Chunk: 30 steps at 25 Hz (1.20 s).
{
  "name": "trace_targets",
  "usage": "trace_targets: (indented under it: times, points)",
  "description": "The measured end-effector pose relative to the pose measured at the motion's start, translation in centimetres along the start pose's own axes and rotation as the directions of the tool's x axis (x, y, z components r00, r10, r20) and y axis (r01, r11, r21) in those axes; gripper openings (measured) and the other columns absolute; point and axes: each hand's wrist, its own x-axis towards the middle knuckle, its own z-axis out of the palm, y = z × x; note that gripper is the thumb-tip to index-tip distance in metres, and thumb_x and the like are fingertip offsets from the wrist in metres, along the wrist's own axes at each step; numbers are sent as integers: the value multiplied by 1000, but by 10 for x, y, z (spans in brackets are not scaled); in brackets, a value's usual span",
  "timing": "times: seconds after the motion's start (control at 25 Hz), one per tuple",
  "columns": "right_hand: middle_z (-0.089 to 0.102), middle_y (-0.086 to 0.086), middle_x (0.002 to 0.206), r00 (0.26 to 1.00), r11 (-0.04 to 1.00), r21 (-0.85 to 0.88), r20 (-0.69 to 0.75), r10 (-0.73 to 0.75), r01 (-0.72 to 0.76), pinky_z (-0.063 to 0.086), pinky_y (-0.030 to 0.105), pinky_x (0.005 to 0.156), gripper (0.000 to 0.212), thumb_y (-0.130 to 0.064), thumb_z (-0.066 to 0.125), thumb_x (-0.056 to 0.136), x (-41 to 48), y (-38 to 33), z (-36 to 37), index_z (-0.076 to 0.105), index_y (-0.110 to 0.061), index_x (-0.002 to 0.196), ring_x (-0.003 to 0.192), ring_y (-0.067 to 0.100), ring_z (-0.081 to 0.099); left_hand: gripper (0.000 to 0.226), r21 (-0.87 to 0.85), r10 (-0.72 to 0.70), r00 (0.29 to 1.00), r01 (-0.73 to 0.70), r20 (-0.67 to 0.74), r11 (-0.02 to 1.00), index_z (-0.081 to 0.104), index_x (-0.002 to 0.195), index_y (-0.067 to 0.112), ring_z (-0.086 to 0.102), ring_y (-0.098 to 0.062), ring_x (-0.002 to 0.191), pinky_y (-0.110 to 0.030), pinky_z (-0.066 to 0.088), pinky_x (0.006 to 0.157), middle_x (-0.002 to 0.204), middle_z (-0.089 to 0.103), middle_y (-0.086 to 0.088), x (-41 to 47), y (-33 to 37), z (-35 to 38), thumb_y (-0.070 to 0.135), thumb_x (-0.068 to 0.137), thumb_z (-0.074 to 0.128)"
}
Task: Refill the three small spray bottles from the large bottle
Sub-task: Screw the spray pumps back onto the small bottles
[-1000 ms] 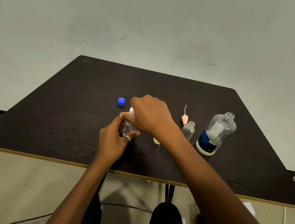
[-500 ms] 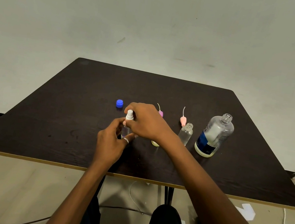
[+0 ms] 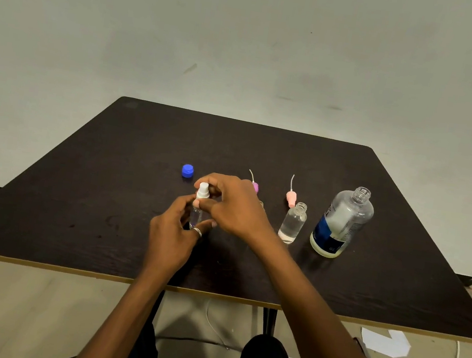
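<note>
while our left hand [image 3: 172, 232] curls round the small clear plastic spray bottle [image 3: 194, 218], upright at the front middle of the dark table [image 3: 74, 201], our right hand [image 3: 234, 206] pinches its white pump cap [image 3: 203, 190] directly above, so we judge the twist turns about that vertical axis

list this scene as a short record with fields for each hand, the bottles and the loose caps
left hand: grips the small spray bottle, held upright
right hand: pinches its white spray top
open small bottle: uncapped, upright, clear liquid low inside
large bottle: uncapped, upright, blue label, right of the open small bottle
loose heads: pink spray head and purple spray head, lying behind the bottles
blue cap: lying on the table, left of the hands
</note>
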Motion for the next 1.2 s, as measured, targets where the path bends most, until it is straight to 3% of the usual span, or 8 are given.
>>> trace_targets:
  times: [0.24, 0.4, 0.52, 0.64, 0.76, 0.92, 1.08, 1.2]
  points:
    - [66, -8, 78, 949, 990, -58, -297, 102, -125, 42, 24, 64, 21, -34, 75, 78, -11, -6, 30, 60, -21, 84, 78, 11, 56, 45, -36, -29, 999, 29, -15, 999, 65, 114, 23, 67, -1, 92, -24, 57, 80, 97, 69, 14, 0, -4, 1, 0, 78, 77]
    - [56, -7, 73, 919, 989, -64, -382, 99, -133, 27, 22, 55, 30, -35, 73, 78, -16, -11, 38, 46, -23, 77, 72, 12, 46, 45, -63, -33, 999, 32, -9, 997, 64, 110, 27, 65, 6, 92, -19, 55, 79, 97, 67, 20, 0, -4, 1, -2, 78, 77]
    - [61, -8, 83, 933, 996, 13, -350, 85, -85, 36, 22, 63, 22, -36, 70, 81, -19, -7, 35, 55, -21, 89, 83, 13, 50, 45, -76, -46, 999, 46, -3, 996, 64, 115, 23, 67, 3, 94, -19, 56, 80, 104, 71, 13, 0, -7, 1, -2, 79, 76]
    - [66, -7, 107, 975, 994, 108, -218, 52, -29, 39, 21, 82, 34, -28, 64, 88, -23, 0, 31, 58, -22, 121, 104, 13, 52, 47, -66, -20, 1000, 19, -14, 998, 65, 117, 24, 67, 2, 94, -16, 56, 79, 102, 71, 13, 0, -6, 1, -3, 80, 74]
    - [66, -8, 114, 989, 991, 132, -141, 33, -15, 40, 20, 86, 37, -24, 59, 91, -23, 4, 29, 57, -24, 128, 108, 10, 52, 49, -50, -4, 1000, 3, -15, 999, 64, 118, 24, 66, 4, 94, -6, 50, 77, 102, 70, 13, 0, -5, 1, -3, 79, 75]
    - [70, -11, 102, 973, 991, 135, -227, 45, -15, 45, 20, 80, 28, -25, 65, 87, -21, 6, 31, 65, -27, 115, 98, 6, 56, 50, -37, -18, 999, 17, -34, 999, 66, 115, 25, 68, 1, 92, -7, 50, 74, 99, 72, 11, 0, -4, 1, -3, 76, 78]
    - [72, -12, 91, 916, 991, 113, -385, 111, -72, 39, 7, 70, 27, -31, 74, 78, -22, 1, 42, 70, -28, 104, 88, 2, 58, 47, -30, -47, 997, 45, -60, 999, 67, 109, 26, 69, -4, 87, -14, 55, 72, 92, 72, 10, 1, -3, 1, -2, 74, 79]
    - [71, -11, 82, 860, 985, 116, -482, 168, -128, 37, 6, 64, 25, -34, 79, 72, -20, -4, 47, 72, -26, 94, 81, 3, 59, 44, -43, -77, 995, 74, -69, 996, 68, 107, 25, 68, 3, 85, -5, 49, 67, 91, 72, 11, 1, -2, 2, -3, 74, 77]
